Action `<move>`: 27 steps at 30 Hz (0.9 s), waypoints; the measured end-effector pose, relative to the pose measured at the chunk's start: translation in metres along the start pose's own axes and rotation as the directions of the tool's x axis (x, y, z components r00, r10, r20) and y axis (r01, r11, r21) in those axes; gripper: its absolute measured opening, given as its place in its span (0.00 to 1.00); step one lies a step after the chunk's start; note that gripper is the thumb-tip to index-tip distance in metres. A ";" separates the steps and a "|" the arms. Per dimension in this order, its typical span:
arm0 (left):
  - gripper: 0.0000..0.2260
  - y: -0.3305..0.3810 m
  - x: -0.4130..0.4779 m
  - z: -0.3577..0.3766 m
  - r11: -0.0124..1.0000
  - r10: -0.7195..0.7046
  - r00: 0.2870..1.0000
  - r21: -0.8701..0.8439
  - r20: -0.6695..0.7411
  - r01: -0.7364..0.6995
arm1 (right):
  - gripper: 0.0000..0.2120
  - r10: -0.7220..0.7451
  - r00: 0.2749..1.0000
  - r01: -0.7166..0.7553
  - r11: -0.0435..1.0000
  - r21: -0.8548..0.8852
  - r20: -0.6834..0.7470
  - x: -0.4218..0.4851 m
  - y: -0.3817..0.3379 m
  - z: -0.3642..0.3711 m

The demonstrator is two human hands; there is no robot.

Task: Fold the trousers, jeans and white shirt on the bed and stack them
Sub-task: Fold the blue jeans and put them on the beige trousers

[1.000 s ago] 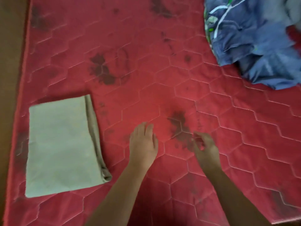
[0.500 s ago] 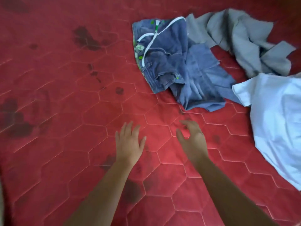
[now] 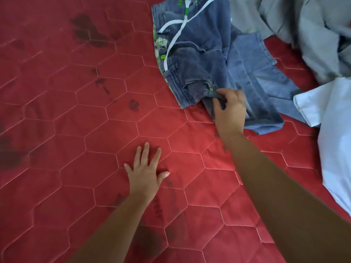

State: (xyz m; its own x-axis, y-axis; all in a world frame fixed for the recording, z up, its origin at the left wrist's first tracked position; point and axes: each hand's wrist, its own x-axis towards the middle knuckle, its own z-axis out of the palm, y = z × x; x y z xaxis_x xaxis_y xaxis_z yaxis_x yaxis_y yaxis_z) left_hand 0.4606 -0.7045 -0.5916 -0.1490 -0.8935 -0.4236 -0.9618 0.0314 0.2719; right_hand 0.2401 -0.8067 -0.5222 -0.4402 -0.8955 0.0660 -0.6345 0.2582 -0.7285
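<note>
Crumpled blue jeans (image 3: 205, 59) with white and green straps lie at the upper middle of the red quilted bed (image 3: 95, 120). My right hand (image 3: 228, 109) has its fingers curled round a fold of the jeans near their lower edge. My left hand (image 3: 146, 171) lies flat on the mattress with fingers spread, holding nothing. Grey trousers (image 3: 303, 25) are heaped at the top right. The white shirt (image 3: 336, 133) spreads along the right edge, partly out of view.
The red mattress has dark stains at the upper left, the left edge and near my forearms. Bare mattress stretches to the left of the jeans and around my left hand.
The view swung right, away from the folded beige garment. My right hand reached forward and took hold of the jeans. My left hand settled flat on the mattress.
</note>
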 end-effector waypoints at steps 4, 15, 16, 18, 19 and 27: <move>0.33 0.000 0.001 -0.005 0.999 -0.006 0.999 0.033 0.052 0.005 | 0.07 0.068 0.994 -0.076 0.993 0.093 0.089 -0.006 -0.007 0.002; 0.22 -0.024 -0.043 -0.028 0.948 0.137 0.990 -0.286 -0.036 -0.141 | 0.08 0.291 0.889 -0.407 0.856 0.319 0.354 -0.159 -0.005 -0.023; 0.20 -0.027 -0.064 -0.021 0.930 0.112 0.989 -0.341 -0.093 -0.137 | 0.09 0.300 0.880 -0.428 0.836 0.343 0.367 -0.179 -0.006 -0.026; 0.17 -0.039 -0.109 -0.006 0.874 -0.026 0.989 -0.484 -0.146 -0.049 | 0.11 0.318 0.870 -0.456 0.810 0.369 0.377 -0.220 -0.008 -0.032; 0.15 -0.046 -0.129 0.000 0.823 -0.120 0.983 -0.567 -0.139 0.021 | 0.11 0.331 0.863 -0.472 0.797 0.375 0.382 -0.240 -0.010 -0.035; 0.19 -0.116 -0.255 0.006 0.573 -0.357 0.934 -0.785 0.020 0.236 | 0.14 0.376 0.749 -0.619 0.691 0.373 0.546 -0.415 -0.069 -0.015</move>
State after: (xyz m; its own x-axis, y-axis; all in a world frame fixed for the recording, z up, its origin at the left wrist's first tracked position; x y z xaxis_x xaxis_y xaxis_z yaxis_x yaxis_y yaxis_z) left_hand 0.6086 -0.4779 -0.5206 0.2000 -0.8364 -0.5103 -0.4058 -0.5448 0.7339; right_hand 0.4575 -0.4479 -0.4891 -0.2211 -0.7716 -0.5965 0.0707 0.5973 -0.7989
